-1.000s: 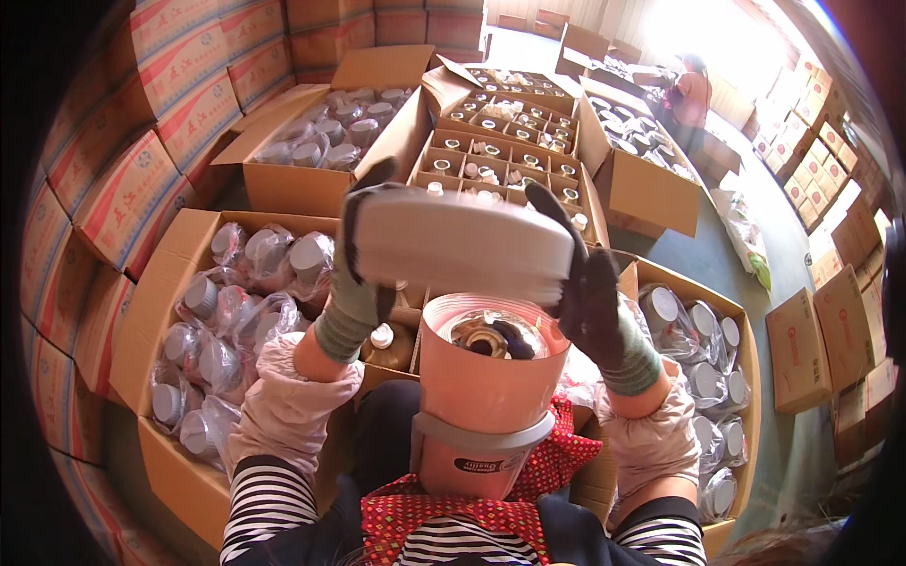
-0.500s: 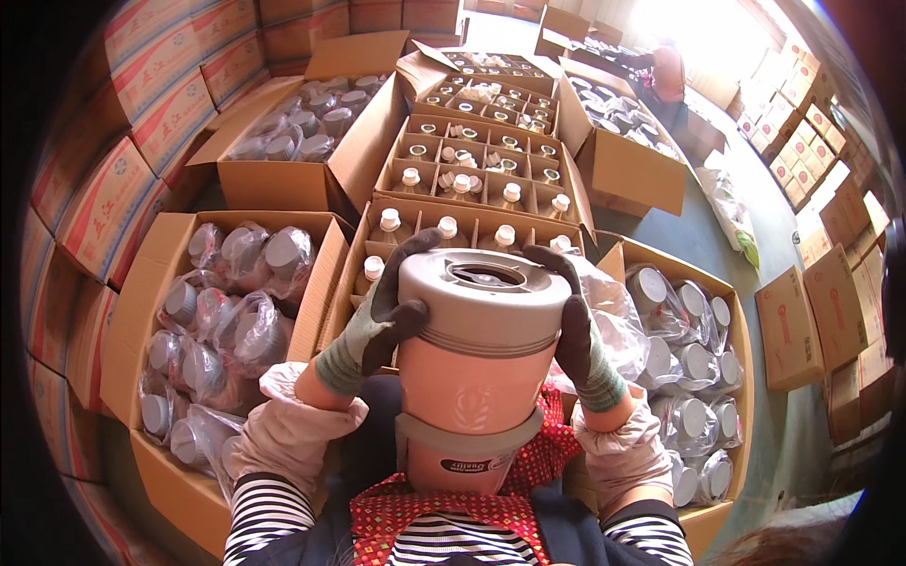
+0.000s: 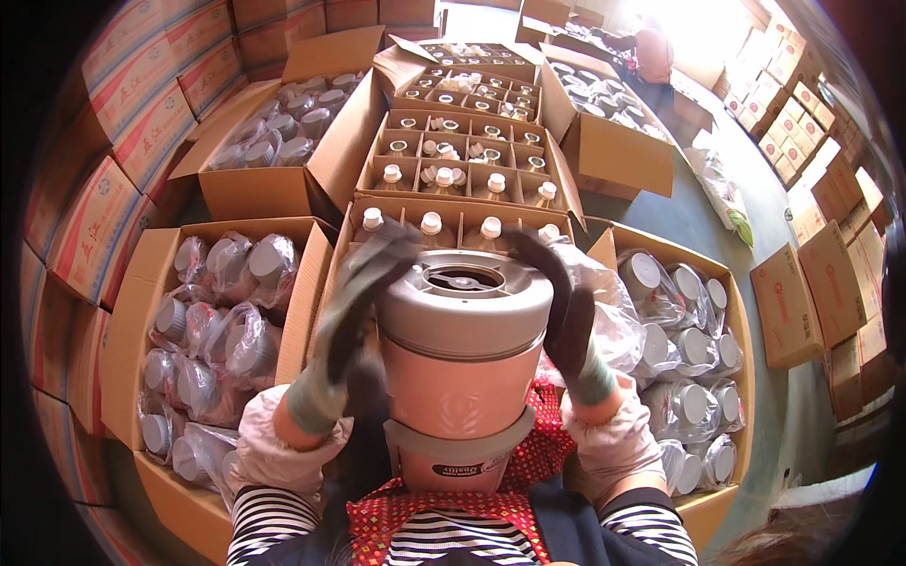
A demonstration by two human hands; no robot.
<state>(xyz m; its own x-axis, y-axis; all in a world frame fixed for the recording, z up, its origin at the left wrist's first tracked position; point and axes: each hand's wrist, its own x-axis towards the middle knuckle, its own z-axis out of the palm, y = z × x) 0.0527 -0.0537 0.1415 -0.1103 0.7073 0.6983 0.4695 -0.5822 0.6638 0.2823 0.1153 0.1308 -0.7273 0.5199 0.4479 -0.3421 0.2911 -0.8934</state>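
A pink thermos jug (image 3: 460,401) with a grey end stands upright against my red patterned apron (image 3: 415,519). In its grey top is a round opening with a ribbed insert (image 3: 462,279). My left hand (image 3: 354,297), in a dark-palmed glove, is beside the jug's upper left, slightly blurred, fingers stretched out; a gap shows between it and the rim. Along the right side of the rim my right hand (image 3: 563,307) holds its gloved fingers straight, palm facing the jug; whether it touches is unclear. Behind the jug is a divided carton (image 3: 458,209) of white-capped bottles (image 3: 430,224).
Open cartons of plastic-wrapped, grey-topped jugs flank me at left (image 3: 203,354) and right (image 3: 689,377). More divided cartons (image 3: 462,141) stretch ahead. Stacked boxes (image 3: 104,222) wall the left; others (image 3: 830,274) stand at right. Another person (image 3: 653,57) is at the far right.
My left hand has come off the jug's grey rim, its fingers straightening. The right hand's fingers have straightened too and loosened from the rim. The jug stays upright at my apron.
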